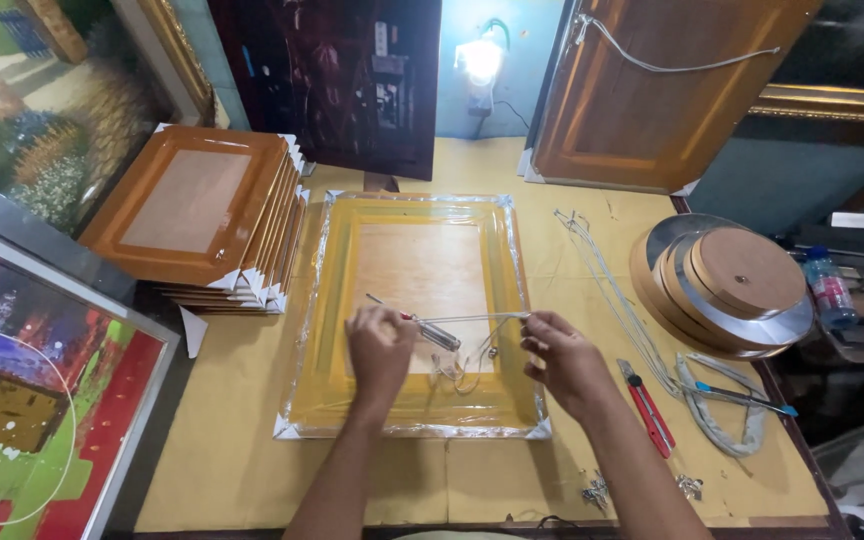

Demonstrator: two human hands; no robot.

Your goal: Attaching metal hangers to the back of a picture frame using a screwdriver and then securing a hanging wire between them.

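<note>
— Wooden frame [414, 310], plastic-wrapped, lies back-up mid-table; left hand [380, 345] grips a screwdriver [422, 327].
— Right hand [560, 358] pinches the hanging wire [487, 318] taut. Looks loose yet, fixing seems unfinished; wrapped frames [202, 215] stacked at the left edge.

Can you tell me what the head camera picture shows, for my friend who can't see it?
Two hands stretch a thin wire between them over a plastic-wrapped wooden frame on a yellow table; the left hand also grips a screwdriver, the right hand pinches the wire. A stack of frames sits left, a red cutter right.
</note>
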